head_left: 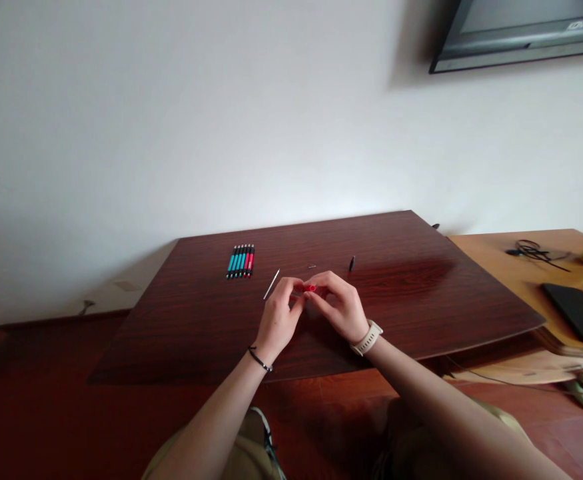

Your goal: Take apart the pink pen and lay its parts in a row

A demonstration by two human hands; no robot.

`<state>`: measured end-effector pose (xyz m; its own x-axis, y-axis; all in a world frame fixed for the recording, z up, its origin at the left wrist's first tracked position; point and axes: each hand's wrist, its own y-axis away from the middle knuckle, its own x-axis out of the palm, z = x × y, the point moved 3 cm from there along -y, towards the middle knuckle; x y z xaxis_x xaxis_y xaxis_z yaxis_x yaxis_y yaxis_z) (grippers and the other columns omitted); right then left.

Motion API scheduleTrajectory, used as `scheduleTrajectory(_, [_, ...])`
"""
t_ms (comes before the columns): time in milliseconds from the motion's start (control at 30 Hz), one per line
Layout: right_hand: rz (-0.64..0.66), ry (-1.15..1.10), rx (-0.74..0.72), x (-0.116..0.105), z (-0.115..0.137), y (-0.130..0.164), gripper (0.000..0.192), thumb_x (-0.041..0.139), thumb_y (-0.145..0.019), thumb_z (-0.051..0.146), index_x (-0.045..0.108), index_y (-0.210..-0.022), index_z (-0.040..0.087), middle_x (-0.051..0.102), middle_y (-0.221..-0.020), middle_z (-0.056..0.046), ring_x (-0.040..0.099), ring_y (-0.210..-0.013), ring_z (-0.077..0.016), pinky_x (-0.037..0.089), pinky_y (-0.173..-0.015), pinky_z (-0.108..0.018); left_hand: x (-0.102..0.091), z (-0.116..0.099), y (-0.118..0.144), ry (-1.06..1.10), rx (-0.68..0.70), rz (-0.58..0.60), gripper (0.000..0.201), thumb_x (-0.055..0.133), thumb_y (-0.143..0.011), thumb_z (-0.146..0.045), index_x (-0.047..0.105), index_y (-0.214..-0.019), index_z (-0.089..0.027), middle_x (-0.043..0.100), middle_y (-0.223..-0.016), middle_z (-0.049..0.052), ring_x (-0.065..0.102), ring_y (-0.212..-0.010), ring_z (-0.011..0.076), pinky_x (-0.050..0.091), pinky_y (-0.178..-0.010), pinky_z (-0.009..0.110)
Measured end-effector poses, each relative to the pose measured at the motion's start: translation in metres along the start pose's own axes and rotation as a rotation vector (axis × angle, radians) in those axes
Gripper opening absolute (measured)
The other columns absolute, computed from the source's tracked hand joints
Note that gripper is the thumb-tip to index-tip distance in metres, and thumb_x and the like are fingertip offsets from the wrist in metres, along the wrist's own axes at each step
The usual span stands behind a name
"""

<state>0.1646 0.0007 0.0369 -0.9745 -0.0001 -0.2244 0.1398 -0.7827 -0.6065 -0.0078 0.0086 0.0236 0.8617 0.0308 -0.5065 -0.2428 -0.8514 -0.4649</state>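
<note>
The fingers [296, 293] of both hands are pinched shut on a small red pen part [310, 288], held between them just above the dark wooden tabletop [421, 293]. The left hand [278, 319], with a thin black band at the wrist, grips one end; the right hand [338, 308], with a pale watch strap at the wrist, grips the other. Most of the part is hidden by the fingertips, so it may be a cap or a short barrel section; the view is too small to tell.

It looks light, stiff and smooth, likely slippery plastic, best taken near its ends with fingertip pads rather than squeezed in the middle.

On the tabletop beyond the hands lie a thin white refill tube [272, 284], a tiny dark piece [312, 267] and a small black piece [352, 263]. Farther left sits a neat row of blue and red pens [240, 261]. A lighter wooden desk [501, 267] stands to the right, carrying a black flat device [576, 312] and a coiled cable [534, 251].
</note>
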Motion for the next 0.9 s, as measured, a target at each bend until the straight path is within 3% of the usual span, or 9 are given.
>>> scheduleTrajectory(100, [0.002, 0.089, -0.078, -0.005, 0.007, 0.001, 0.013, 0.068, -0.103, 0.029, 0.073, -0.114, 0.027, 0.075, -0.111, -0.006, 0.071, -0.091, -0.0206, 0.060, -0.079, -0.035, 0.002, 0.003, 0.001, -0.007, -0.024, 0.002, 0.015, 0.063, -0.102, -0.022, 0.062, -0.116, -0.024, 0.070, -0.113, 0.007, 0.072, -0.104, 0.0226, 0.062, -0.088, 0.037])
scheduleTrajectory(300, [-0.101, 0.146, 0.069, -0.005, -0.010, 0.001, 0.015, 0.068, -0.103, 0.034, 0.073, -0.113, 0.025, 0.074, -0.098, -0.005, 0.069, -0.078, -0.0178, 0.059, -0.071, -0.030, -0.002, 0.017, 0.001, -0.131, -0.076, -0.047, 0.026, 0.063, -0.095, -0.010, 0.062, -0.117, -0.024, 0.070, -0.115, 0.006, 0.072, -0.106, 0.0230, 0.062, -0.089, 0.039])
scheduleTrajectory(633, [-0.110, 0.178, 0.053, -0.003, -0.005, 0.004, 0.020, 0.064, -0.104, 0.040, 0.070, -0.118, 0.027, 0.074, -0.108, -0.009, 0.072, -0.087, -0.0226, 0.062, -0.079, -0.037, -0.005, 0.022, 0.001, -0.135, -0.134, -0.038, 0.022, 0.061, -0.094, -0.009, 0.065, -0.111, -0.023, 0.071, -0.113, 0.006, 0.072, -0.101, 0.0220, 0.062, -0.089, 0.038])
scheduleTrajectory(767, [-0.051, 0.149, 0.094, 0.004, -0.012, 0.008, 0.020, 0.061, -0.105, 0.039, 0.068, -0.120, 0.026, 0.076, -0.104, -0.007, 0.074, -0.083, -0.0214, 0.062, -0.079, -0.036, -0.001, 0.021, 0.001, -0.125, -0.141, -0.016, 0.020, 0.061, -0.096, -0.011, 0.065, -0.111, -0.023, 0.072, -0.112, 0.007, 0.072, -0.098, 0.0222, 0.061, -0.089, 0.039])
scheduleTrajectory(900, [-0.137, 0.173, 0.054, 0.002, -0.013, 0.008, 0.019, 0.058, -0.107, 0.036, 0.067, -0.121, 0.027, 0.075, -0.114, -0.009, 0.075, -0.095, -0.0229, 0.062, -0.085, -0.037, -0.001, 0.021, 0.001, -0.164, -0.135, -0.025, 0.023, 0.058, -0.096, -0.007, 0.066, -0.111, -0.023, 0.074, -0.111, 0.007, 0.074, -0.101, 0.0235, 0.060, -0.093, 0.041])
